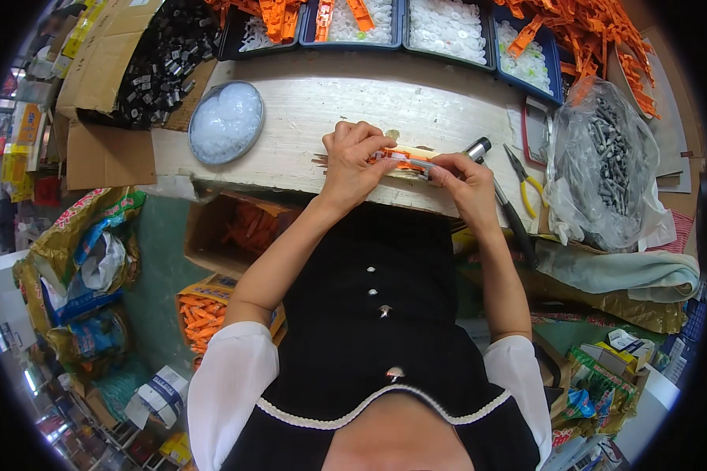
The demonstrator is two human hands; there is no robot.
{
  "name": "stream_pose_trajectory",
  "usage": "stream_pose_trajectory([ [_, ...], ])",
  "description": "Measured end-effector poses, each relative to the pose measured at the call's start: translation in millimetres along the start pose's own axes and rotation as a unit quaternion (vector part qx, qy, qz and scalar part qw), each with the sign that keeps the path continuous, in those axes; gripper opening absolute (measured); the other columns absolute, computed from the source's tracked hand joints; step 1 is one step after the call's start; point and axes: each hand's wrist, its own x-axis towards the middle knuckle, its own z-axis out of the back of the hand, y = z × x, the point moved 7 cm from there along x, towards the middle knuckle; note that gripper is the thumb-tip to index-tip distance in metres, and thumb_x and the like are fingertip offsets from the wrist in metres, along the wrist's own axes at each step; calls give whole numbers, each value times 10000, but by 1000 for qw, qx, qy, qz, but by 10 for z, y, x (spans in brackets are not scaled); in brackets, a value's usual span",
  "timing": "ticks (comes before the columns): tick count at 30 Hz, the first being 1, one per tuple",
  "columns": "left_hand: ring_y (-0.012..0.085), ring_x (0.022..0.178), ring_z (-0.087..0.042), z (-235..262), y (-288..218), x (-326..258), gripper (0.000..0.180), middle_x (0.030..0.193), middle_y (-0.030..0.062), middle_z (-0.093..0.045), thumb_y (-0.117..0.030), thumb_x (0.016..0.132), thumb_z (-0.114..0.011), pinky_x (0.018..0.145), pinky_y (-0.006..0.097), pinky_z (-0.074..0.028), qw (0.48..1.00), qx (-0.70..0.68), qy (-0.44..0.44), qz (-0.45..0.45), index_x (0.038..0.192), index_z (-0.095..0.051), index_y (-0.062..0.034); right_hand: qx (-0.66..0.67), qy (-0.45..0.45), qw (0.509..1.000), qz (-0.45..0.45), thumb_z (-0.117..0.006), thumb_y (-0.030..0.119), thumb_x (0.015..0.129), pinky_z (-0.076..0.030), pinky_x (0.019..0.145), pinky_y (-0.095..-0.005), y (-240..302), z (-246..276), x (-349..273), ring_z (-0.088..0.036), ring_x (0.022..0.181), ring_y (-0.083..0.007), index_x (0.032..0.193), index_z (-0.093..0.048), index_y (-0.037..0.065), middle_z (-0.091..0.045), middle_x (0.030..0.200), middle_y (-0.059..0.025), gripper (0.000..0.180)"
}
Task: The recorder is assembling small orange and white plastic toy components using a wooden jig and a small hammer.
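At the near edge of the white workbench, my two hands meet over a slim orange plastic part. My left hand is closed, with thumb and fingertips pinching the part's left end. My right hand is closed at the other end, its thumb and finger on a small greyish piece lying along the orange part. The fingers hide much of both pieces. A pale yellowish strip shows just behind the part. Close to my right hand lies a hammer with a dark handle and a metal head.
Yellow-handled pliers and a clear bag of grey metal parts lie right. Trays of white plastic pieces line the back beside piled orange parts. Left are a round dish and a carton of black parts.
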Motion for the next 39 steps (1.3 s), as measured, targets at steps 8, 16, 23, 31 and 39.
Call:
stream_pose_trajectory([
  [8,158,878,-450,-5,-10,-8,188,854,-19,-572,-169,653,-714,791,316,-271,1000,8,-6,-11,825,-668,-109,-52,-3,999,5,-641,86,763,-441,583,-226,61,2,-5,-562,621,-89,897,-625,0,-624,678,-60,160],
  [16,143,877,-454,-36,-24,-44,98,839,-57,-557,-142,663,-711,782,314,-258,998,21,-16,-56,748,-667,-156,-80,-11,996,-22,-655,127,764,-373,501,-225,6,54,2,-458,529,-62,884,-583,11,-521,569,5,182],
  [23,146,876,-457,-17,-65,-44,93,843,-60,-553,-129,666,-705,772,318,-258,996,42,-11,-74,737,-659,-168,-144,11,989,-28,-656,145,762,-348,482,-208,46,57,98,-436,526,-43,764,-571,15,-516,558,14,155],
  [31,145,874,-454,-33,-70,-39,84,843,-59,-553,-140,679,-701,760,313,-257,996,43,-17,-82,745,-665,-176,-205,3,978,-31,-672,188,746,-367,484,-226,63,52,147,-470,516,-66,718,-561,10,-551,558,-15,211],
  [39,156,847,-449,-20,-111,-31,82,841,-34,-553,-125,689,-692,756,317,-262,995,43,-12,-90,755,-670,-169,-389,48,920,18,-624,296,694,-441,560,-389,275,-28,295,-581,602,-311,681,-575,40,-587,605,-141,261],
])
